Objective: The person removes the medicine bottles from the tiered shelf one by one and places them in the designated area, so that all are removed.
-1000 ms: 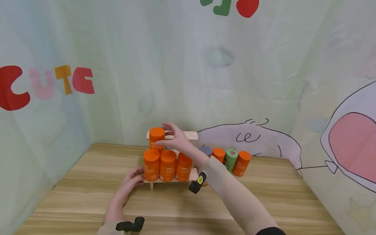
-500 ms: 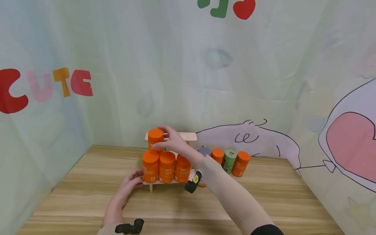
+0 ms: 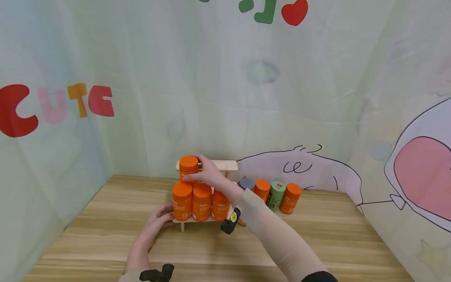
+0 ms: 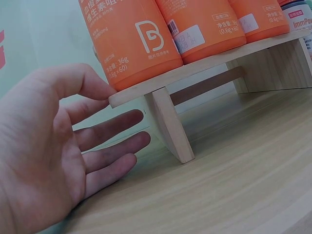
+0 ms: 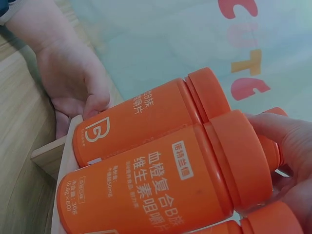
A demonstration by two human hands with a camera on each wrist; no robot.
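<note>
A stepped wooden shelf [image 3: 227,165] bears a front row of three orange bottles, among them a left bottle [image 3: 182,201], a middle bottle [image 3: 202,203] and a right bottle [image 3: 220,205]. Behind them stands another orange bottle [image 3: 188,164], upright, its base hidden by the row. My right hand [image 3: 213,174] grips this rear bottle, thumb in front and fingers at its far side. In the right wrist view that hand is partly hidden by the front bottles. My left hand [image 4: 53,126] pinches the left end of the lower shelf board [image 4: 141,87] between thumb and forefinger, other fingers loose below.
Right of the shelf stand a blue-lidded bottle [image 3: 246,183], an orange-lidded bottle [image 3: 262,188], a green can-like bottle [image 3: 276,196] and another orange bottle [image 3: 290,198]. A printed curtain [image 3: 158,98] closes off the back and sides of the wooden table [image 3: 105,227].
My right hand's fingers have closed in from the right onto the rear orange bottle, which stays in place. The left hand keeps its hold on the board. The head view has shifted slightly.
</note>
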